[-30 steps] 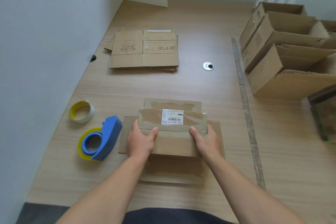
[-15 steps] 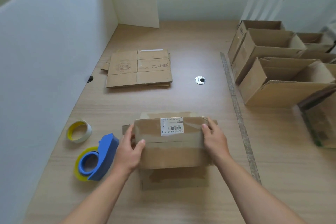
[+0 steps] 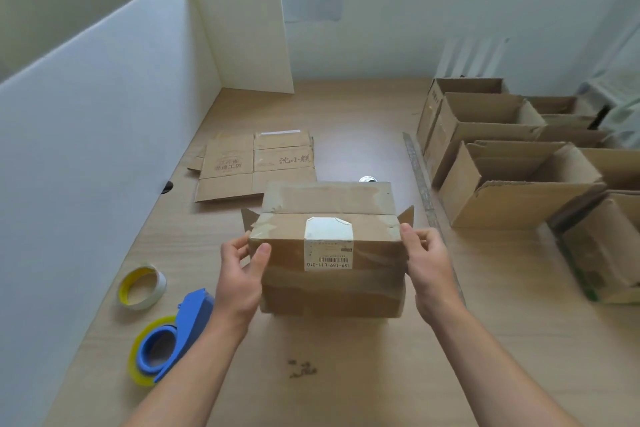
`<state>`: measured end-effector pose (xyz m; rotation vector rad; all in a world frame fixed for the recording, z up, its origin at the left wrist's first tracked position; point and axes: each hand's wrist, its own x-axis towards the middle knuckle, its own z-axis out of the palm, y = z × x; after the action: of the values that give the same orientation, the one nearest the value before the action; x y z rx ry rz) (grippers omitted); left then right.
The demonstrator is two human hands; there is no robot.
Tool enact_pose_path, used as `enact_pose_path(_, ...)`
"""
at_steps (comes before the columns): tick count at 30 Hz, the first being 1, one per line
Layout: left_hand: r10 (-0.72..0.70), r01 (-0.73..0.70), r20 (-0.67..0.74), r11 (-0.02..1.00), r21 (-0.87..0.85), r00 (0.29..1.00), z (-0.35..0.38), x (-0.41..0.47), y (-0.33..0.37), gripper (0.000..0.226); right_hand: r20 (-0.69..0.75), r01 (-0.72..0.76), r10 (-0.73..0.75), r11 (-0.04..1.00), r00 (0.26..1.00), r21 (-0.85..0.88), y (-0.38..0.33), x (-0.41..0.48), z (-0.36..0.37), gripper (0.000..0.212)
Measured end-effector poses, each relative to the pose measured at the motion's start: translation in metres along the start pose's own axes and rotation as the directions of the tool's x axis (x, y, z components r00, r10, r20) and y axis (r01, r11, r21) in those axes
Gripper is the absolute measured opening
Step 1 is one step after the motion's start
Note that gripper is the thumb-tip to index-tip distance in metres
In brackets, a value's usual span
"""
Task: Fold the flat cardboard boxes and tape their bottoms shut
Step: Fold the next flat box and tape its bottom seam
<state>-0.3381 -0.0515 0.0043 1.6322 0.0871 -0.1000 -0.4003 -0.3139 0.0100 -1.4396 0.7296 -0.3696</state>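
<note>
Held at the near middle of the table (image 3: 346, 374): one cardboard box (image 3: 329, 291), gripped by left hand (image 3: 240, 274) and right hand (image 3: 429, 270), fingers curled round its side edges (underside hidden). Beyond, flat boxes (image 3: 256, 163), stack count unclear. Two tapes: loose roll (image 3: 142, 286), blue dispenser (image 3: 192, 319). At right, at least four open boxes (image 3: 519, 204), cut off.

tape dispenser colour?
Blue tape dispenser, holding a yellowish roll; head view shows it.
</note>
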Motion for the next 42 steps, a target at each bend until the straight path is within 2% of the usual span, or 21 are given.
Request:
enact_pose_path(2,0.029,-0.027,-0.055,0.998,0.049,0.998,0.001,0.001,0.008,0.038,0.061,-0.034,0.033,0.999,0.998,0.010,-0.006,0.003,-0.008,0.024)
enact_pose_path(3,0.037,-0.033,-0.066,0.997,0.066,0.997,0.002,0.002,0.011,0.036,0.114,-0.063,0.059,0.998,0.992,0.028,-0.008,0.004,-0.012,0.029)
enact_pose_path(5,0.012,-0.011,-0.031,0.999,0.033,0.999,0.001,0.005,0.013,0.029,0.220,-0.085,0.076,0.996,0.973,0.031,-0.011,0.004,-0.018,0.039)
enact_pose_path(7,-0.043,0.044,0.025,0.998,-0.045,0.999,-0.004,0.012,0.014,0.041,0.291,-0.070,0.058,0.997,0.955,0.031,-0.010,0.004,-0.022,0.038)
enact_pose_path(9,-0.040,0.044,0.060,0.997,-0.065,0.997,-0.009,0.013,0.014,0.049,0.313,-0.040,0.017,0.997,0.950,0.068,-0.005,0.002,-0.026,0.044)
enact_pose_path(12,0.041,-0.041,0.123,0.999,-0.003,0.992,-0.014,0.004,0.007,0.046,0.293,-0.034,-0.030,0.977,0.956,0.211,0.007,-0.007,-0.031,0.043)
enact_pose_path(14,0.031,-0.035,0.159,0.999,0.026,0.987,-0.018,-0.004,-0.004,0.046,0.289,-0.049,-0.026,0.967,0.957,0.251,0.016,-0.014,-0.034,0.048)
enact_pose_path(16,-0.031,0.023,0.203,0.999,0.042,0.979,-0.023,-0.012,-0.013,0.056,0.306,-0.031,-0.013,0.990,0.952,0.138,0.027,-0.022,-0.037,0.065)
enact_pose_path(18,-0.100,0.060,0.266,0.987,0.152,0.959,-0.028,-0.021,-0.021,0.076,0.329,0.006,0.003,1.000,0.944,-0.028,0.037,-0.031,-0.041,0.086)
enact_pose_path(21,-0.097,0.041,0.252,0.975,0.218,0.963,-0.033,-0.035,-0.032,0.074,0.382,0.044,0.017,0.988,0.924,-0.151,0.046,-0.042,-0.045,0.111)
enact_pose_path(24,-0.057,0.014,0.229,0.983,0.185,0.972,-0.034,-0.044,-0.040,0.054,0.478,0.108,-0.007,0.977,0.878,-0.184,0.046,-0.047,-0.045,0.105)
enact_pose_path(27,-0.073,0.035,0.228,0.985,0.169,0.971,-0.036,-0.050,-0.042,0.049,0.495,0.112,-0.013,0.979,0.869,-0.170,0.048,-0.051,-0.047,0.102)
enact_pose_path(31,-0.112,0.062,0.223,0.974,0.219,0.968,-0.045,-0.056,-0.051,0.065,0.504,0.107,0.011,0.973,0.864,-0.204,0.062,-0.057,-0.055,0.085)
enact_pose_path(33,-0.134,0.067,0.213,0.954,0.293,0.968,-0.049,-0.058,-0.058,0.071,0.497,0.049,0.058,0.979,0.866,-0.200,0.068,-0.057,-0.058,0.077)
enact_pose_path(35,-0.148,0.065,0.191,0.921,0.384,0.970,-0.053,-0.062,-0.064,0.074,0.467,-0.029,0.101,0.987,0.878,-0.159,0.071,-0.049,-0.058,0.076)
enact_pose_path(37,-0.126,0.036,0.190,0.907,0.419,0.974,-0.055,-0.063,-0.066,0.071,0.373,-0.070,0.125,0.985,0.919,-0.155,0.070,-0.030,-0.051,0.074)
enact_pose_path(40,-0.030,-0.053,0.182,0.898,0.437,0.983,-0.051,-0.059,-0.062,0.063,0.210,-0.127,0.158,0.980,0.965,-0.156,0.065,0.007,-0.034,0.061)
enact_pose_path(42,0.023,-0.109,0.186,0.879,0.465,0.982,-0.048,-0.056,-0.058,0.068,0.192,-0.169,0.203,0.968,0.960,-0.184,0.061,0.031,-0.020,0.063)
